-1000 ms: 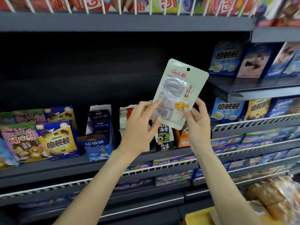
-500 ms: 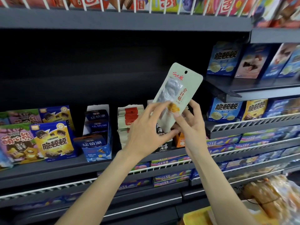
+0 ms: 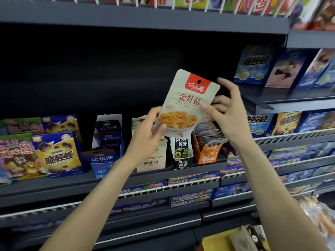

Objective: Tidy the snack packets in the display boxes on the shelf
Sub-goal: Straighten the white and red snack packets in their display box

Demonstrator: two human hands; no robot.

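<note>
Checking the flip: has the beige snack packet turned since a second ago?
Yes. The beige packet now shows its front, not its barcode back, staying above the black display box.

Beige display box [image 3: 154, 160] half hidden behind left hand [image 3: 145, 140]; small print on packet [image 3: 188, 104] unreadable
</note>
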